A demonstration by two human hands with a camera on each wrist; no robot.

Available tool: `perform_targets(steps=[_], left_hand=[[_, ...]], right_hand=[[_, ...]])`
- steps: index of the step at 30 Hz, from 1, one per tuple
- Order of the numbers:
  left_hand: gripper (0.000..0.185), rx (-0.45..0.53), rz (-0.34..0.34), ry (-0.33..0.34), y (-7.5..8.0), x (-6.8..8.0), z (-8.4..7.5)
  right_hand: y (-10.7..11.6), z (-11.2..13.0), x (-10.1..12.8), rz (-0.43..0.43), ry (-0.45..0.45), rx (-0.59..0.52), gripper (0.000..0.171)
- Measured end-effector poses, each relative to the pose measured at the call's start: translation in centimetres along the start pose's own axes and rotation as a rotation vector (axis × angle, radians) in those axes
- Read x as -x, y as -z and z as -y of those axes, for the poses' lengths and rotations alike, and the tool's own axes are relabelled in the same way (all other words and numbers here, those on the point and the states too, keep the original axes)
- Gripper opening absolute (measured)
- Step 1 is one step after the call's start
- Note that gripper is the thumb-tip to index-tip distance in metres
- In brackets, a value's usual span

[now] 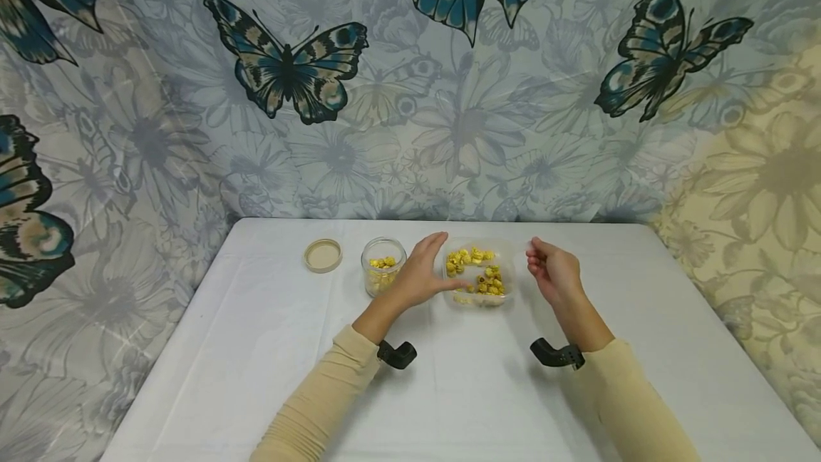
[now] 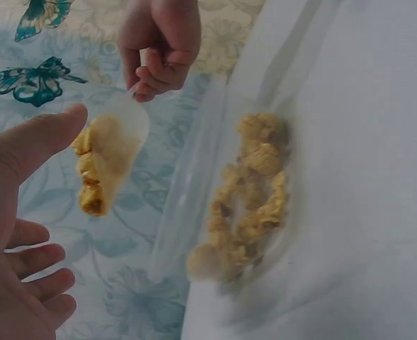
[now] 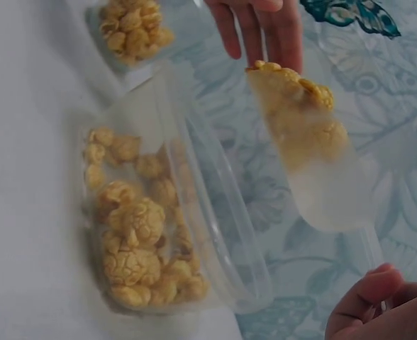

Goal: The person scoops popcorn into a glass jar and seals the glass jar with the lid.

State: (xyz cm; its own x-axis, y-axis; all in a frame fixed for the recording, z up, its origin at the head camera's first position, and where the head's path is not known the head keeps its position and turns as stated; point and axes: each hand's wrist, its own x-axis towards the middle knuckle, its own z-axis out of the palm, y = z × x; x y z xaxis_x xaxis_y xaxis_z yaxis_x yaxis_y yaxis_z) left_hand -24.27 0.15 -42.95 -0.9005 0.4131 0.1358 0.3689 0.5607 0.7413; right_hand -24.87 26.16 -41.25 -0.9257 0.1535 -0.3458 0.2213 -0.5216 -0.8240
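Observation:
A clear plastic tub (image 1: 507,284) of yellow popcorn (image 1: 487,280) stands mid-table. My right hand (image 1: 537,257) pinches the handle of a clear plastic spoon (image 3: 315,159) loaded with popcorn and holds it above the tub. The spoon (image 2: 113,152) shows between both hands in the left wrist view. My left hand (image 1: 441,262) is open with straight fingers (image 3: 254,28) near the spoon's tip, at the tub's left edge. Whether it touches the tub is unclear. A small glass jar (image 1: 383,273) partly filled with popcorn stands just left of that hand.
A round beige lid (image 1: 323,255) lies flat to the left of the jar. A white cloth covers the table (image 1: 449,391). A butterfly-print curtain (image 1: 410,91) hangs close behind the table's far edge.

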Motion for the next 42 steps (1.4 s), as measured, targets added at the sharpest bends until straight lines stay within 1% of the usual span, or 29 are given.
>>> perform_targets(steps=[4,7,15,20,28,36,42], left_hand=[[0.098,-0.004,0.007,-0.008,0.9,0.0,-0.3],[0.097,-0.014,-0.001,-0.005,1.3,0.1,-0.4],[0.093,-0.031,-0.074,-0.029,2.5,0.3,-0.3],[0.092,-0.044,-0.095,-0.023,3.4,0.5,0.0],[0.089,-0.078,-0.139,-0.018,4.2,0.7,0.4],[0.091,-0.081,-0.159,0.015,5.1,1.2,1.2],[0.094,-0.089,-0.163,0.051,5.7,1.6,1.9]], right_hand=[[-0.3,0.3,-0.1,0.007,0.015,-0.004,0.022],[-0.7,0.5,-0.2,0.009,0.014,-0.014,0.023],[-1.4,0.9,-0.1,0.019,0.01,-0.028,0.02],[-2.0,0.9,-0.1,0.042,0.017,-0.046,0.023],[-2.9,1.0,-0.4,0.053,0.022,-0.07,0.022],[-3.7,0.9,-0.3,0.092,0.031,-0.002,0.022],[-4.3,0.8,-0.4,0.124,0.018,-0.03,0.019]])
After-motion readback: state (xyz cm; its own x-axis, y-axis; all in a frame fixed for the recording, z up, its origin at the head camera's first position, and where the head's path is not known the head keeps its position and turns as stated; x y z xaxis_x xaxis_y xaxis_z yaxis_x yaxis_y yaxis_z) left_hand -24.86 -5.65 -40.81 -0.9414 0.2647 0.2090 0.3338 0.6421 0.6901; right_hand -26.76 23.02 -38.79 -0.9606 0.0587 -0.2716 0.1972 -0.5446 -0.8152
